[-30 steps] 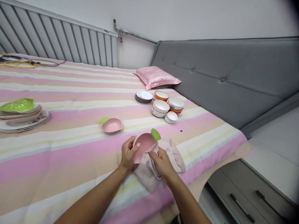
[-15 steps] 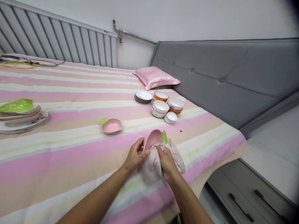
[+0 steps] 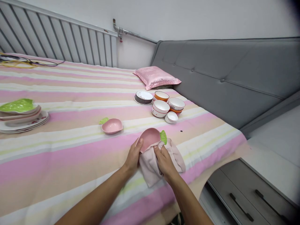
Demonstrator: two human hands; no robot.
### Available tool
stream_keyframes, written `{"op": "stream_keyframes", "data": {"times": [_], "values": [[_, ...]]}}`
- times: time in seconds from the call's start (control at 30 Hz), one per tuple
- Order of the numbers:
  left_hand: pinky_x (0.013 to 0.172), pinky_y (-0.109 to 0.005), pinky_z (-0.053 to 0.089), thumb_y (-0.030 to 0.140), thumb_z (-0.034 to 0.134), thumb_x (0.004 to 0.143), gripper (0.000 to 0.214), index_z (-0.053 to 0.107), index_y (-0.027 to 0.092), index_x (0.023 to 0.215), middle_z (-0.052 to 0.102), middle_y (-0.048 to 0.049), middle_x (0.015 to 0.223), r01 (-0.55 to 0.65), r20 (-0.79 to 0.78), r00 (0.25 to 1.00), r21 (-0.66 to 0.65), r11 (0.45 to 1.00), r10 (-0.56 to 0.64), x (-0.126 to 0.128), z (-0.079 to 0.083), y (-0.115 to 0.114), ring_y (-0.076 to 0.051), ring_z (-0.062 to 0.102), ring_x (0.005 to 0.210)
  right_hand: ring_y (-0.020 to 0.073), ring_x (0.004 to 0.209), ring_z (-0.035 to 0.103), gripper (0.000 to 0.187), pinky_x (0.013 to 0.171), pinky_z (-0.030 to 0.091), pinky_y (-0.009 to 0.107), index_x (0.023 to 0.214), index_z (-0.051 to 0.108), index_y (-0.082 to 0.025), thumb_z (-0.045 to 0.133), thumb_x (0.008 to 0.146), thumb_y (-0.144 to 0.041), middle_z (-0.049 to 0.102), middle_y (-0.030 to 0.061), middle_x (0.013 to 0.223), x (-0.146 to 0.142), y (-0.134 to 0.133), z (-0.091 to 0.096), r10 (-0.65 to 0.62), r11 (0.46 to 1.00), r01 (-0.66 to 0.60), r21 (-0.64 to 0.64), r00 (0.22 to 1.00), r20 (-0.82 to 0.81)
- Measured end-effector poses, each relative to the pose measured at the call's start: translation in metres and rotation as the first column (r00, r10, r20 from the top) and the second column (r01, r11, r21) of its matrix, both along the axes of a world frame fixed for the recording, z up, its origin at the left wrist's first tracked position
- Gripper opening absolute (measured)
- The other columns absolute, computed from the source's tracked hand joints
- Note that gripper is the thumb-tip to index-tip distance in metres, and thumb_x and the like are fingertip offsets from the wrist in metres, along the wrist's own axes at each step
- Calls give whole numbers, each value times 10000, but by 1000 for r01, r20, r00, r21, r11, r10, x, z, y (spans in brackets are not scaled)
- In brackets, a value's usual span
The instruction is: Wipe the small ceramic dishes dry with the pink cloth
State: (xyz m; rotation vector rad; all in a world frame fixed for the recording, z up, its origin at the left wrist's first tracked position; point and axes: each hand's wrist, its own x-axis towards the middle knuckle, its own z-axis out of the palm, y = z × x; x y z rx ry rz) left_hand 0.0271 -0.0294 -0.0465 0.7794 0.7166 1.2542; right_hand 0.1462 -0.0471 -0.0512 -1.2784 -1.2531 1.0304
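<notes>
A pink bowl with a green leaf-shaped handle (image 3: 150,137) is tilted up between my hands, its inside facing me. My left hand (image 3: 133,156) grips its left rim, thumb over the edge. My right hand (image 3: 164,161) is closed on a pale pink cloth (image 3: 150,165), which it presses against the bowl's near right rim below the leaf. Part of the cloth hangs down and part spreads to the right over the bed. Left of my hands, a second pink bowl (image 3: 112,126) with a green leaf handle lies on the striped sheet.
Beyond my hands stand stacked bowls (image 3: 160,107), small white dishes (image 3: 171,117) and a plate stack (image 3: 143,97). A green leaf-shaped dish (image 3: 17,105) tops more plates at the far left. A pink pillow (image 3: 156,77) lies by the grey headboard (image 3: 222,68). Drawers (image 3: 253,193) stand at right.
The bowl in my hands has turned so more of its inside and leaf handle face me. My left hand has shifted slightly left; the cloth hangs lower in a point.
</notes>
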Motion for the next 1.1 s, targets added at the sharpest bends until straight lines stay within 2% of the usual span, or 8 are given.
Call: {"op": "stream_keyframes", "data": {"times": [0.13, 0.23, 0.4, 0.5, 0.63, 0.8, 0.93, 1.1], "values": [[821, -311, 437, 431, 564, 751, 386, 602, 196, 1055, 659, -60, 995, -165, 61, 984, -68, 984, 169, 0, -5, 5, -208, 602, 887, 211, 973, 557, 318, 847, 402, 307, 984, 563, -190, 400, 854, -430, 629, 62, 982, -1, -2, 1, 114, 993, -112, -25, 984, 134], [774, -300, 464, 438, 586, 730, 366, 604, 231, 1031, 651, -40, 999, -227, 66, 968, -169, 959, 241, -4, -6, 11, -201, 600, 884, 210, 1016, 540, 325, 868, 386, 307, 1053, 537, -199, 395, 858, -417, 603, 70, 1062, -1, -1, 2, 151, 988, -153, 3, 976, 157], [722, -284, 485, 433, 615, 699, 381, 588, 296, 1054, 615, -8, 1053, -345, 28, 930, -266, 900, 365, -12, -5, 20, -196, 579, 916, 222, 891, 564, 311, 764, 404, 300, 961, 547, -211, 398, 841, -456, 625, 50, 881, 7, 3, 1, 7, 1000, -2, -20, 977, 211], [689, -280, 487, 430, 617, 692, 367, 601, 290, 1030, 619, -8, 1027, -328, 32, 937, -258, 909, 348, -14, -6, 20, -199, 576, 897, 202, 772, 554, 282, 672, 398, 284, 875, 513, -213, 408, 832, -471, 588, 18, 779, 12, 5, 2, -81, 997, 83, 1, 962, 260], [660, -268, 469, 420, 628, 676, 351, 620, 252, 985, 635, -10, 948, -281, 16, 956, -226, 933, 292, -12, -7, 16, -198, 579, 847, 172, 667, 519, 267, 608, 378, 266, 811, 479, -213, 419, 830, -473, 531, -20, 693, 13, 4, 7, -63, 998, 51, 41, 932, 357], [688, -258, 439, 400, 642, 657, 311, 644, 209, 902, 649, -2, 862, -288, -7, 956, -191, 938, 293, -10, -8, 15, -184, 573, 814, 185, 778, 543, 279, 687, 398, 293, 909, 518, -205, 331, 886, -411, 583, 26, 835, 9, 0, 12, -7, 994, -35, 102, 926, 378], [713, -262, 422, 385, 662, 631, 340, 654, 180, 902, 653, -20, 877, -323, -43, 946, -175, 930, 320, -10, -9, 16, -190, 565, 828, 198, 877, 559, 340, 772, 414, 320, 962, 549, -202, 291, 900, -416, 611, 53, 920, 9, 1, 12, -38, 994, 4, 109, 948, 315], [622, -261, 406, 391, 634, 655, 293, 662, 164, 839, 647, -16, 754, -200, -107, 976, -129, 971, 187, -9, -10, 13, -179, 559, 703, 191, 1165, 439, 430, 984, 321, 352, 1181, 500, -212, 292, 892, -453, 537, 64, 1206, 12, 1, 13, -84, 991, 55, 125, 966, 245]]}}
